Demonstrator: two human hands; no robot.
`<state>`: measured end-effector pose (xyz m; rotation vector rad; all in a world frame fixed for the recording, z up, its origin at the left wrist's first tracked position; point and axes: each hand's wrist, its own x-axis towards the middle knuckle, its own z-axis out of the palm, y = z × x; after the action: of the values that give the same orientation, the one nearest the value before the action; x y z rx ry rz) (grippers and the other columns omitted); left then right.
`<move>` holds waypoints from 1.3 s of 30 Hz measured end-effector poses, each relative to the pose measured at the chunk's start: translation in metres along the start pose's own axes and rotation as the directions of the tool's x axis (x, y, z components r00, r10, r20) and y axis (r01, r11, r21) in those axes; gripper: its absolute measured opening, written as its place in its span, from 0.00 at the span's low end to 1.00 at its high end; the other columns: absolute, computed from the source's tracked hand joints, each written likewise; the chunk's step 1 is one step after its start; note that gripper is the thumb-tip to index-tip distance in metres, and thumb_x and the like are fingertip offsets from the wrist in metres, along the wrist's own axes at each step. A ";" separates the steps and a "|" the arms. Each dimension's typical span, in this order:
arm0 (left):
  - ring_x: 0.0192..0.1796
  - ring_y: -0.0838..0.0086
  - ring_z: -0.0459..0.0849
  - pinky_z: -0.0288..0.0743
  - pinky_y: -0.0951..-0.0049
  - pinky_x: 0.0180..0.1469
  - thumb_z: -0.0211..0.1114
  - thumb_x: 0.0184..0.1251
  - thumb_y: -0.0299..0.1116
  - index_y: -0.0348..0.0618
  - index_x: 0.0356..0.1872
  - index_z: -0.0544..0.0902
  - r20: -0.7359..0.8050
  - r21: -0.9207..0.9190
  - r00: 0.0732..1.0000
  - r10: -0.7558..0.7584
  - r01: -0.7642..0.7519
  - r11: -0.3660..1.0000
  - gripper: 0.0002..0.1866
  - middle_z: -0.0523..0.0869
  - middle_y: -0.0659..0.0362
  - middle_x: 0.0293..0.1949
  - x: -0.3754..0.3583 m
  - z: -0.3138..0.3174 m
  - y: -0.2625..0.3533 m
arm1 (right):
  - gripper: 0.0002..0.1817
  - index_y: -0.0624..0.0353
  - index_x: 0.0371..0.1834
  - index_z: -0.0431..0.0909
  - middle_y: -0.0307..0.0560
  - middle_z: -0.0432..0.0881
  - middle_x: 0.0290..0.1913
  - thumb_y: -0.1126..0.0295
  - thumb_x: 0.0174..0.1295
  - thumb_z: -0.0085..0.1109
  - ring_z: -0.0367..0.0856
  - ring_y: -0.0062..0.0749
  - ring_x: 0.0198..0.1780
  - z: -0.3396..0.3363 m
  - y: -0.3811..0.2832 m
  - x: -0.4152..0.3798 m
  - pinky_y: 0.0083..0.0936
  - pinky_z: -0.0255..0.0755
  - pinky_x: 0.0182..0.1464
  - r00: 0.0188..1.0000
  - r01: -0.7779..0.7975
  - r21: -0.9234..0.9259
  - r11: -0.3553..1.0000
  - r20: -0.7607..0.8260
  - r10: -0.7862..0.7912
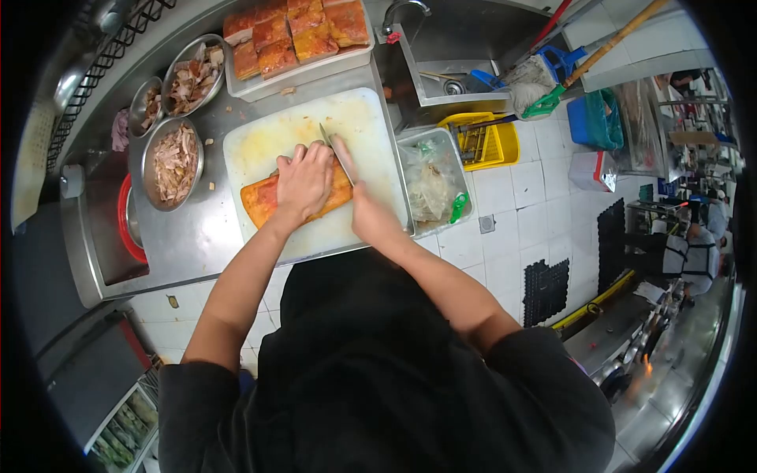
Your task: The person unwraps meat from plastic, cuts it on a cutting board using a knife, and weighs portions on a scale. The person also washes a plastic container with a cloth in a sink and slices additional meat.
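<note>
A slab of roast pork [259, 203] with orange-brown skin lies on the white cutting board [367, 118]. My left hand [303, 185] presses down on its top, fingers curled over the far edge and holding it. In my right hand [372, 217], blurred by motion, is the handle of a knife [336, 152]. The blade points away from me at the slab's right end, close to my left fingers. How deep the edge sits in the meat is hidden.
A white tray of roast pork pieces [296, 39] stands behind the board. Metal bowls of chopped meat [175, 165] sit to the left. A sink [457, 59], a bin with a plastic bag [434, 189] and a yellow mop bucket [505, 142] are at right. People work at far right.
</note>
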<state>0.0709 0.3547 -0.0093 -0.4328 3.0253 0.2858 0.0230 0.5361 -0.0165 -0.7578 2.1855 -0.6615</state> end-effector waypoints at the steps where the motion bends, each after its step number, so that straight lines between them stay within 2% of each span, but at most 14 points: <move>1: 0.60 0.62 0.75 0.64 0.50 0.58 0.56 0.79 0.40 0.51 0.56 0.77 -0.007 -0.046 1.000 -0.007 0.006 0.999 0.12 0.79 0.61 0.59 0.002 -0.002 -0.002 | 0.17 0.72 0.57 0.67 0.77 0.86 0.40 0.79 0.66 0.49 0.86 0.73 0.46 0.007 0.002 0.011 0.62 0.78 0.51 0.998 0.038 0.019 0.999 -0.051 -0.037; 3: 0.61 0.62 0.75 0.64 0.49 0.59 0.56 0.79 0.41 0.51 0.57 0.77 -0.029 -0.076 1.000 -0.009 0.007 0.997 0.13 0.79 0.60 0.59 -0.004 -0.004 -0.004 | 0.16 0.71 0.58 0.67 0.76 0.86 0.40 0.77 0.68 0.50 0.86 0.73 0.46 0.012 0.018 0.012 0.63 0.77 0.50 0.995 0.078 0.055 0.995 -0.072 -0.074; 5: 0.64 0.58 0.75 0.64 0.46 0.62 0.56 0.79 0.43 0.49 0.59 0.79 -0.226 -0.044 0.968 0.109 -0.121 0.992 0.16 0.79 0.56 0.62 -0.015 0.006 -0.004 | 0.16 0.70 0.58 0.66 0.76 0.86 0.39 0.75 0.70 0.51 0.87 0.72 0.45 -0.006 0.024 0.009 0.64 0.77 0.49 0.987 0.128 0.076 0.989 -0.106 -0.120; 10: 0.81 0.61 0.63 0.60 0.39 0.72 0.67 0.68 0.62 0.66 0.72 0.78 -0.110 0.261 0.953 0.283 -0.247 0.933 0.33 0.69 0.58 0.79 -0.064 0.014 -0.014 | 0.19 0.69 0.62 0.65 0.79 0.85 0.42 0.67 0.76 0.51 0.85 0.76 0.48 -0.042 0.025 -0.036 0.65 0.75 0.53 0.985 -0.010 0.151 0.988 -0.171 0.036; 14: 0.81 0.64 0.63 0.61 0.39 0.73 0.66 0.68 0.62 0.69 0.72 0.78 -0.150 0.351 0.947 0.286 -0.219 0.910 0.32 0.70 0.64 0.80 -0.039 0.021 -0.063 | 0.21 0.70 0.63 0.64 0.82 0.84 0.45 0.66 0.76 0.51 0.84 0.79 0.51 -0.036 0.070 -0.025 0.65 0.75 0.56 0.991 -0.058 0.103 0.993 -0.110 0.070; 18: 0.78 0.61 0.68 0.62 0.40 0.73 0.69 0.68 0.55 0.65 0.71 0.79 -0.014 0.278 0.988 0.155 -0.145 0.950 0.31 0.73 0.62 0.76 0.005 -0.028 -0.070 | 0.22 0.71 0.64 0.63 0.82 0.85 0.45 0.66 0.76 0.50 0.84 0.79 0.50 -0.028 0.075 -0.026 0.64 0.75 0.56 0.985 -0.025 0.083 0.996 -0.169 0.038; 20: 0.79 0.61 0.68 0.67 0.46 0.73 0.65 0.72 0.46 0.59 0.68 0.81 0.038 0.095 0.940 0.339 -0.341 0.935 0.24 0.72 0.57 0.77 0.032 -0.031 -0.046 | 0.22 0.71 0.65 0.63 0.82 0.85 0.44 0.66 0.76 0.50 0.84 0.79 0.50 -0.026 0.071 -0.024 0.64 0.75 0.55 0.979 -0.045 0.079 0.996 -0.194 0.060; 23: 0.72 0.61 0.76 0.75 0.57 0.69 0.61 0.72 0.33 0.50 0.60 0.84 0.119 0.126 0.845 0.522 -0.534 0.836 0.18 0.80 0.54 0.69 0.055 -0.004 -0.022 | 0.21 0.70 0.64 0.63 0.81 0.85 0.42 0.66 0.76 0.51 0.84 0.79 0.48 -0.025 0.073 -0.024 0.64 0.76 0.54 0.975 -0.054 0.038 0.998 -0.212 0.061; 27: 0.61 0.60 0.83 0.80 0.61 0.61 0.59 0.70 0.28 0.44 0.51 0.86 0.214 0.073 0.893 0.396 -0.419 0.905 0.13 0.87 0.55 0.55 0.039 -0.008 -0.004 | 0.20 0.68 0.62 0.65 0.81 0.85 0.40 0.67 0.75 0.52 0.85 0.78 0.47 -0.025 0.077 -0.028 0.64 0.76 0.52 0.971 -0.018 0.025 1.000 -0.238 0.024; 29: 0.53 0.58 0.85 0.81 0.60 0.56 0.58 0.69 0.27 0.42 0.44 0.86 -0.193 -0.055 0.878 0.439 -0.456 0.888 0.09 0.88 0.56 0.45 0.004 0.017 -0.013 | 0.16 0.66 0.59 0.68 0.79 0.85 0.37 0.68 0.75 0.52 0.85 0.77 0.44 -0.024 0.073 -0.033 0.65 0.76 0.49 0.962 0.081 -0.003 0.997 -0.260 -0.080; 31: 0.55 0.58 0.85 0.81 0.59 0.57 0.62 0.66 0.25 0.41 0.46 0.86 -0.175 -0.077 0.859 0.481 -0.498 0.864 0.10 0.88 0.55 0.48 -0.020 0.050 -0.024 | 0.15 0.65 0.58 0.69 0.78 0.85 0.35 0.69 0.74 0.52 0.85 0.77 0.42 -0.021 0.065 -0.039 0.66 0.76 0.47 0.974 0.062 -0.056 0.997 -0.214 -0.073; 34: 0.57 0.56 0.85 0.80 0.59 0.62 0.69 0.58 0.19 0.38 0.49 0.87 -0.391 -0.288 0.895 0.216 -0.342 0.895 0.16 0.89 0.53 0.51 -0.047 0.062 -0.014 | 0.12 0.64 0.55 0.70 0.75 0.85 0.31 0.69 0.74 0.53 0.86 0.76 0.39 -0.028 0.052 -0.053 0.66 0.76 0.43 0.983 0.080 -0.167 0.983 -0.151 -0.106; 37: 0.55 0.55 0.86 0.81 0.59 0.61 0.69 0.64 0.21 0.37 0.47 0.88 -0.484 -0.431 0.875 -0.019 -0.220 0.875 0.11 0.89 0.53 0.49 -0.043 0.036 0.006 | 0.11 0.64 0.52 0.71 0.75 0.84 0.30 0.69 0.75 0.53 0.85 0.76 0.37 -0.030 0.043 -0.066 0.67 0.76 0.42 0.984 0.124 -0.187 0.975 -0.106 -0.146; 39: 0.55 0.55 0.86 0.81 0.59 0.60 0.70 0.66 0.22 0.38 0.48 0.89 -0.436 -0.408 0.899 0.034 -0.232 0.883 0.11 0.90 0.53 0.49 -0.034 0.049 -0.018 | 0.10 0.64 0.51 0.71 0.75 0.84 0.29 0.69 0.75 0.53 0.85 0.76 0.36 -0.029 0.041 -0.066 0.67 0.76 0.42 0.984 0.136 -0.165 0.977 -0.088 -0.152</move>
<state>0.1102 0.3567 -0.0575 -0.3379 3.3985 1.0568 0.0258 0.6157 0.0046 -0.9938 2.3107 -0.6138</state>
